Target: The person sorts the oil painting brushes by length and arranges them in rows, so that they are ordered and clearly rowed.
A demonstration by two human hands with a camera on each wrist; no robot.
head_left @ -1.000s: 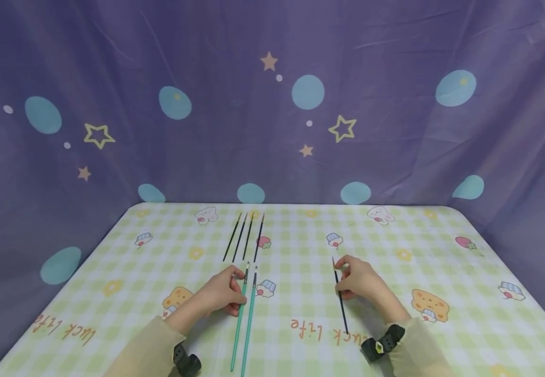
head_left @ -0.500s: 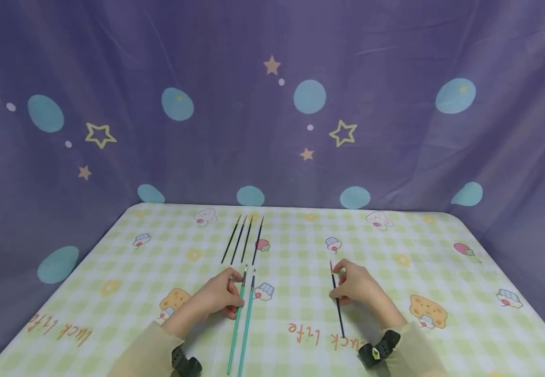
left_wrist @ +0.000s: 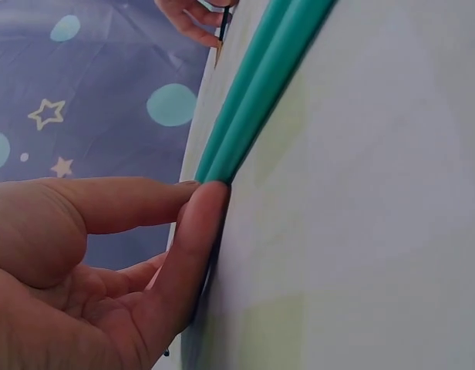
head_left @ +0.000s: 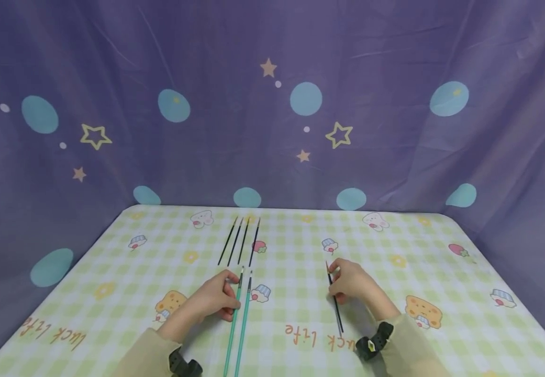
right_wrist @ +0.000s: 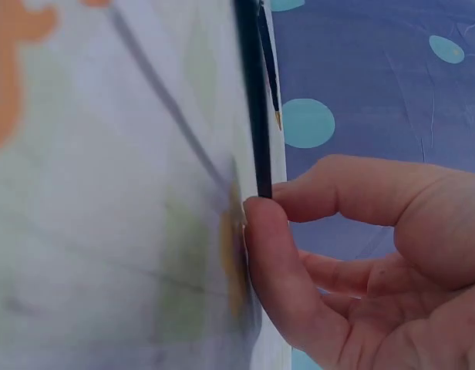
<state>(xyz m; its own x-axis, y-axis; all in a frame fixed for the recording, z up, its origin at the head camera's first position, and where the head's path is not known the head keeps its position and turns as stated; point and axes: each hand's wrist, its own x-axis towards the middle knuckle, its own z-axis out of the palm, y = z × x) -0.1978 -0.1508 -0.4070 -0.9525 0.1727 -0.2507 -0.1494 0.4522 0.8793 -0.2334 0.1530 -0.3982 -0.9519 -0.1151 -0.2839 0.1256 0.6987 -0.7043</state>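
In the head view my left hand (head_left: 213, 299) pinches a teal-handled paintbrush (head_left: 231, 337) between thumb and fingers, close below its metal ferrule. A second teal-handled paintbrush (head_left: 242, 332) lies just right of it, nearly parallel. The left wrist view shows the thumb and index fingertip meeting at the teal handles (left_wrist: 277, 77), which run side by side. My right hand (head_left: 351, 281) pinches a thin black paintbrush (head_left: 336, 310) near its bristle end. That brush's tail hangs a little over the cloth, its shadow falling apart from it; the right wrist view shows the black handle (right_wrist: 255, 100) between the fingertips.
Several thin black paintbrushes (head_left: 227, 241) lie in a row beyond the teal ones, bristles pointing away. A green-checked cloth (head_left: 296, 283) with printed cartoons covers the table. Behind the far edge hangs a purple curtain (head_left: 215, 146).
The tail of the black paintbrush in my right hand has risen from the cloth, and its shadow now shows apart. My left hand keeps its grip beside the teal brushes. The head view has shifted slightly.
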